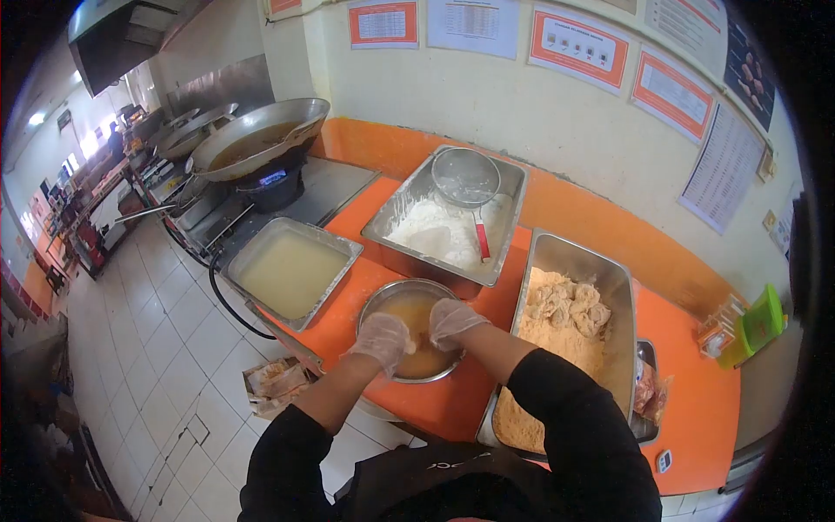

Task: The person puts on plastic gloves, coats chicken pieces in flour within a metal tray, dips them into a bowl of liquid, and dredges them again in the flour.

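Both my hands wear clear plastic gloves and are over a round metal bowl (374, 297) of cloudy brownish liquid (409, 306). My left hand (384, 337) is at the bowl's left side, its fingers pointing inward and down. Opposite it, my right hand (454, 323) reaches in over the right rim. The fingertips of both hands are hidden in or near the liquid, so I cannot make out whether they hold anything. Left of the bowl stands a rectangular metal pan (233, 275) of pale, cloudy liquid.
Behind the bowl, a deep metal tray (376, 233) holds white flour and a red-handled sieve (466, 177). To the right, a long tray (622, 296) contains orange-tinted flour and coated pieces. A large wok (300, 111) of oil sits on a burner. A small timer (664, 461) lies on the orange table (696, 409).
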A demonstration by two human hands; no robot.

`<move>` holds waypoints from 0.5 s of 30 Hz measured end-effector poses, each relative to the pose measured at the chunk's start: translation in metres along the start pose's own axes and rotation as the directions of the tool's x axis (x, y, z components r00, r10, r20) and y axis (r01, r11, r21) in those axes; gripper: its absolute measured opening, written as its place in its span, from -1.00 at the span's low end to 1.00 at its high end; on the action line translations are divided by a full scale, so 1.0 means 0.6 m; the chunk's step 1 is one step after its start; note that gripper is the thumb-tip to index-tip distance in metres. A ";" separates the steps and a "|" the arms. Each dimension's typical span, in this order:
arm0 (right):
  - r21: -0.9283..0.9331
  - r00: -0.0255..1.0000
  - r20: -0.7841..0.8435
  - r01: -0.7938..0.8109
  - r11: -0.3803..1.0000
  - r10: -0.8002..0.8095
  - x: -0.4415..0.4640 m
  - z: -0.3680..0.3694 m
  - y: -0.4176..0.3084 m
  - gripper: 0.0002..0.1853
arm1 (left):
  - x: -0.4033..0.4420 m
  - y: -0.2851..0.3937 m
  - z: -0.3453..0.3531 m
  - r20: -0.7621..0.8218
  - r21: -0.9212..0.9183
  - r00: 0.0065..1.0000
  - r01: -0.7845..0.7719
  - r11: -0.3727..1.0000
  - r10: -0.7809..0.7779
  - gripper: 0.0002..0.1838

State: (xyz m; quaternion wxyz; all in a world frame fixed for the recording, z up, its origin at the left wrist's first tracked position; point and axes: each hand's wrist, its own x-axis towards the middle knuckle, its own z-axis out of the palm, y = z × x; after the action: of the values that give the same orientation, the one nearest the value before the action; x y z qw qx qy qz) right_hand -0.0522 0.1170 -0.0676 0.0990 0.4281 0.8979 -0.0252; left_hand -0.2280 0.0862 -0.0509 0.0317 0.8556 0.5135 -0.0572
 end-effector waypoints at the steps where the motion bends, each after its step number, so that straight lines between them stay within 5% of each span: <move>1: -0.019 1.000 0.019 0.020 1.000 -0.019 0.003 -0.008 0.006 -0.84 | 0.004 -0.006 -0.008 -0.044 0.040 0.998 -0.049 0.998 0.050 -0.75; 2: -0.017 1.000 0.028 0.014 1.000 -0.013 0.005 -0.018 0.011 -0.84 | 0.008 -0.010 -0.016 -0.086 0.083 0.991 -0.095 0.992 0.102 -0.77; 5: 0.030 0.998 0.038 -0.054 0.998 0.053 -0.003 -0.072 0.011 -0.84 | -0.003 -0.006 -0.066 -0.137 -0.025 0.988 0.075 0.997 -0.078 -0.78; 11: 0.190 0.975 -0.048 -0.203 0.960 0.216 -0.041 -0.164 0.003 -0.78 | 0.016 -0.013 -0.077 -0.350 0.242 0.936 0.044 0.969 0.045 -0.80; 15: 0.239 0.961 -0.037 -0.257 0.936 0.274 -0.066 -0.231 -0.015 -0.77 | -0.013 0.006 -0.151 -0.314 0.274 0.948 0.049 0.961 0.042 -0.81</move>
State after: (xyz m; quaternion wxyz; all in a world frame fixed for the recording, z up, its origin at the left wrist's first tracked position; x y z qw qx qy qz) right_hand -0.0564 0.0993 0.0756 0.0194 0.5546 0.8257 -0.1015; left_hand -0.2221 0.0880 0.0399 -0.1718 0.8486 0.5003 0.0094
